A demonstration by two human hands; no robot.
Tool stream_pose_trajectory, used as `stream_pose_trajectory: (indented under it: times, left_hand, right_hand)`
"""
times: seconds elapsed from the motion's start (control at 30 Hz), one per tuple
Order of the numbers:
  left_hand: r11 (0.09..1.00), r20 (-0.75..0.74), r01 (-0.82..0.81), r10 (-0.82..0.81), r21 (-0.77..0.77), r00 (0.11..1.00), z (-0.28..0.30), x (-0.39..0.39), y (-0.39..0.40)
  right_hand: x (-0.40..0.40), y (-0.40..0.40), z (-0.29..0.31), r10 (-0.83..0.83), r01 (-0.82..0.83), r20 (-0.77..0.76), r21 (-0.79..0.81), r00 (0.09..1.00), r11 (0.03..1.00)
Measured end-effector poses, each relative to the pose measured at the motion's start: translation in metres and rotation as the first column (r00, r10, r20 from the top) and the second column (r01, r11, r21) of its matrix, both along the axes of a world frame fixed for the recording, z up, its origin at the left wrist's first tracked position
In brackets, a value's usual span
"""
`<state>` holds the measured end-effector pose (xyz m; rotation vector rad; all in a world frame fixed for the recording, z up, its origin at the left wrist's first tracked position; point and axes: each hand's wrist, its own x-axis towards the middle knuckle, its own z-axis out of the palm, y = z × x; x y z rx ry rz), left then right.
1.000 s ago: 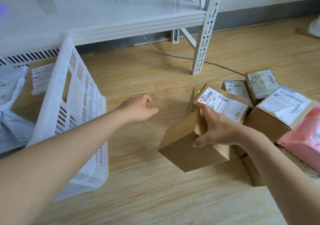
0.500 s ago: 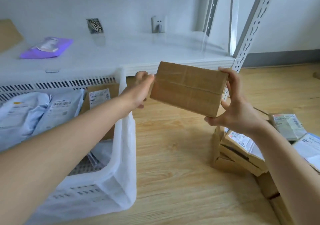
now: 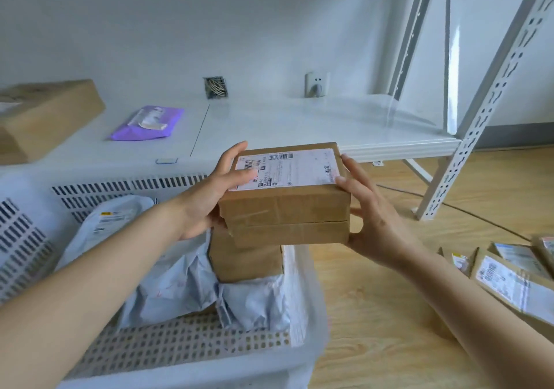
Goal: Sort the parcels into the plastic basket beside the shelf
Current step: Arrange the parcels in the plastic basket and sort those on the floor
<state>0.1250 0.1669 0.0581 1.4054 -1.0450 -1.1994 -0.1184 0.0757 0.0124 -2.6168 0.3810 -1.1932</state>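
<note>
I hold a brown cardboard parcel [image 3: 284, 202] with a white shipping label on top, level, above the right edge of the white plastic basket [image 3: 180, 367]. My left hand [image 3: 215, 190] grips its left end with the thumb on the label. My right hand [image 3: 371, 214] clasps its right end. Just beneath it, inside the basket, stands another brown box [image 3: 245, 259] among pale grey mailer bags [image 3: 168, 277]. More labelled boxes [image 3: 509, 283] lie on the floor at the right.
The white shelf [image 3: 299, 124] runs behind the basket, with a purple pouch [image 3: 147, 123] and a large brown box [image 3: 45, 115] on it. Its perforated upright [image 3: 479, 124] stands at the right. A grey cable [image 3: 467, 211] crosses the wooden floor.
I have brought the parcel down and left over the basket and turned it label-up. My left hand, only touching its end before, now grips it. The view has shifted left.
</note>
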Motion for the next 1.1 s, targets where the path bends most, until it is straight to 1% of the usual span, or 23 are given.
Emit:
stream_pose_trajectory:
  times: [0.07,0.1,0.13,0.17,0.2,0.23,0.27,0.3,0.33,0.37,0.43,0.57,0.67,0.73,0.8,0.87,0.9,0.93,0.97,1.0,1.07,1.1]
  left_hand:
    - [0.999,-0.043,0.009,-0.011,-0.034,0.999,-0.003,0.016,0.009]
    - [0.998,-0.093,0.002,-0.008,-0.060,0.996,-0.005,0.024,0.013]
    - [0.996,-0.154,-0.009,-0.005,-0.090,0.988,-0.006,0.031,0.017]
    - [0.992,-0.208,-0.023,-0.003,-0.123,0.978,-0.007,0.038,0.020]
    - [0.987,-0.236,-0.035,-0.002,-0.154,0.972,-0.009,0.044,0.023]
    - [0.982,-0.236,-0.040,-0.004,-0.183,0.972,-0.010,0.050,0.026]
    - [0.977,-0.212,-0.035,-0.010,-0.208,0.977,-0.011,0.057,0.028]
    - [0.973,-0.182,-0.027,-0.015,-0.230,0.983,-0.010,0.062,0.030]
    - [0.969,-0.160,-0.028,-0.012,-0.245,0.987,-0.009,0.066,0.031]
    - [0.966,-0.141,-0.034,-0.002,-0.255,0.990,-0.008,0.071,0.033]
    - [0.961,-0.090,-0.028,0.003,-0.276,0.996,-0.008,0.081,0.035]
    - [0.962,-0.009,0.045,-0.050,-0.268,0.999,-0.008,0.087,0.039]
    - [0.967,0.016,0.062,-0.060,-0.247,0.998,-0.008,0.092,0.041]
    - [0.972,-0.027,-0.022,0.016,-0.233,0.999,-0.009,0.093,0.041]
    - [0.956,-0.069,-0.236,0.227,-0.175,0.971,-0.016,0.092,0.037]
    - [0.890,-0.091,-0.453,0.448,-0.043,0.889,-0.022,0.088,0.034]
    - [0.867,-0.111,-0.497,0.498,0.037,0.860,-0.025,0.084,0.034]
    - [0.860,-0.149,-0.500,0.510,0.098,0.847,-0.027,0.079,0.035]
    - [0.870,-0.196,-0.478,0.493,0.124,0.847,-0.029,0.073,0.035]
    - [0.879,-0.235,-0.460,0.477,0.127,0.847,-0.031,0.068,0.035]
    - [0.875,-0.272,-0.473,0.482,0.103,0.833,-0.035,0.062,0.034]
    - [0.866,-0.265,-0.493,0.496,0.081,0.827,-0.037,0.062,0.033]
  right_hand:
    - [0.016,0.005,0.003,0.042,-0.037,-0.032,0.155,0.999,0.987]
    - [0.023,0.008,0.007,0.074,-0.061,-0.046,0.244,0.996,0.968]
    - [0.030,0.011,0.012,0.125,-0.101,-0.045,0.353,0.991,0.930]
    - [0.036,0.013,0.018,0.198,-0.163,-0.022,0.484,0.980,0.860]
    - [0.042,0.015,0.025,0.286,-0.242,0.032,0.625,0.958,0.742]
    - [0.048,0.017,0.032,0.364,-0.324,0.113,0.739,0.924,0.591]
    - [0.054,0.018,0.036,0.410,-0.387,0.199,0.805,0.890,0.450]
    - [0.059,0.019,0.039,0.418,-0.426,0.271,0.837,0.867,0.342]
    - [0.064,0.019,0.041,0.394,-0.439,0.318,0.857,0.863,0.270]
    - [0.069,0.018,0.042,0.351,-0.429,0.338,0.875,0.873,0.225]
    - [0.080,0.016,0.038,0.267,-0.357,0.298,0.910,0.917,0.211]
    - [0.101,0.014,0.022,0.106,-0.224,0.204,0.945,0.973,0.238]
    - [0.108,0.018,0.014,0.136,-0.153,0.123,0.958,0.983,0.241]
    - [0.111,0.021,0.014,0.128,-0.106,0.077,0.967,0.989,0.232]
    - [0.115,0.024,0.016,0.005,-0.059,0.059,0.975,0.998,0.216]
    - [0.121,0.027,0.016,-0.137,-0.032,0.058,0.982,0.989,0.184]
    - [0.124,0.028,0.015,-0.193,-0.040,0.072,0.986,0.979,0.165]
    - [0.126,0.030,0.013,-0.225,-0.055,0.088,0.988,0.970,0.146]
    - [0.129,0.031,0.011,-0.224,-0.072,0.100,0.989,0.969,0.130]
    - [0.130,0.032,0.008,-0.185,-0.086,0.107,0.990,0.977,0.116]
    - [0.132,0.036,0.000,-0.022,-0.063,0.066,0.992,0.998,0.112]
    - [0.132,0.038,-0.003,0.056,-0.026,0.018,0.990,0.998,0.140]
